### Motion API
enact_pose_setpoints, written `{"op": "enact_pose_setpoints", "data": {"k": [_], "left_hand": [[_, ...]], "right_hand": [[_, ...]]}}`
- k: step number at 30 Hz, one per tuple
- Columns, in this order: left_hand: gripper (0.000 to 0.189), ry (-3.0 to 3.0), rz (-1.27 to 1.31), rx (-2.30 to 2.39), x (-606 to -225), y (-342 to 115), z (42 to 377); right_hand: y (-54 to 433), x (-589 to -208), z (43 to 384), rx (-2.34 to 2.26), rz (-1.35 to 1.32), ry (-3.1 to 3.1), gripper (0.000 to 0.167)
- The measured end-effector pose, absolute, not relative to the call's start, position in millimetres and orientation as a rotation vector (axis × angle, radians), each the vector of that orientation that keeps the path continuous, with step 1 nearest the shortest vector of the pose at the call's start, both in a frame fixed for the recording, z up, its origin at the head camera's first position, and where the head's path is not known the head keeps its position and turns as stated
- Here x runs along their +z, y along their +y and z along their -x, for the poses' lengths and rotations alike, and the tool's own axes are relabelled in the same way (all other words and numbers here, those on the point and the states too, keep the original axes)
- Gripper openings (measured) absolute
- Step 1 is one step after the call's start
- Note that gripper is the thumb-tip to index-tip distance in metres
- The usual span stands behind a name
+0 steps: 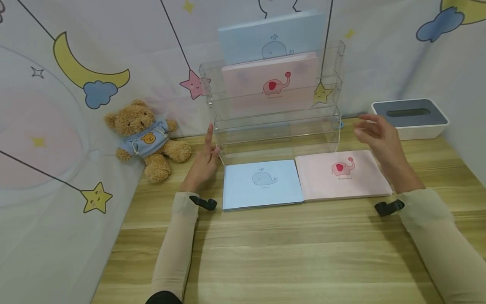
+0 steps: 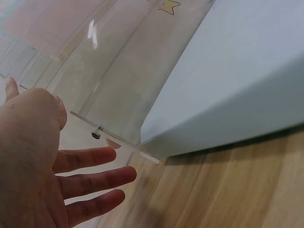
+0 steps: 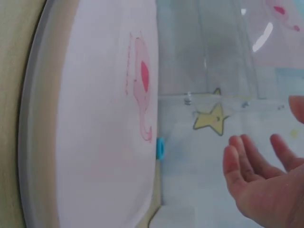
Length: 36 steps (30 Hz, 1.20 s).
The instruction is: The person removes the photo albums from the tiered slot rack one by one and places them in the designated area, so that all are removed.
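Observation:
A clear tiered rack [image 1: 243,134] stands against the back, with a pale blue whale book [image 1: 243,44] on top and a pink elephant book [image 1: 244,80] in front of it, one tier lower. My left hand [image 1: 202,166] is at the rack's lower left side, fingers extended beside the clear side edge [image 2: 114,138]. To the right of the rack my right hand [image 1: 383,141] is raised, its fingers loosely bent around nothing. Between the hands, another blue whale book [image 1: 262,196] and another pink elephant book [image 1: 322,188] lie flat side by side before the rack.
A teddy bear [image 1: 146,137] in a blue top sits left of the left hand. Behind the right hand stands a white tissue box [image 1: 421,131] with a grey lid. A printed cloth [image 1: 159,33] hangs behind the wooden table [image 1: 288,253].

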<state>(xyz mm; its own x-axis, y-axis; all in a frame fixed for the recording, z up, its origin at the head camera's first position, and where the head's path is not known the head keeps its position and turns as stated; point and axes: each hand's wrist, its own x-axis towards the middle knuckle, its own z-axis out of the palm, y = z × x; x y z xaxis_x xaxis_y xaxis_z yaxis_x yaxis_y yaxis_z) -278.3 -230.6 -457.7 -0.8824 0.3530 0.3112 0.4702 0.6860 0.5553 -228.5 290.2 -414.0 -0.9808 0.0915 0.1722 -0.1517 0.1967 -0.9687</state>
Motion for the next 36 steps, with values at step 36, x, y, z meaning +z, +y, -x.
{"op": "enact_pose_setpoints", "data": {"k": [36], "left_hand": [[0.077,-2.724,0.662,-0.973,-457,-232,279]], "right_hand": [[217,-324,270,1.696,-0.421,-2.236,0.054]]}}
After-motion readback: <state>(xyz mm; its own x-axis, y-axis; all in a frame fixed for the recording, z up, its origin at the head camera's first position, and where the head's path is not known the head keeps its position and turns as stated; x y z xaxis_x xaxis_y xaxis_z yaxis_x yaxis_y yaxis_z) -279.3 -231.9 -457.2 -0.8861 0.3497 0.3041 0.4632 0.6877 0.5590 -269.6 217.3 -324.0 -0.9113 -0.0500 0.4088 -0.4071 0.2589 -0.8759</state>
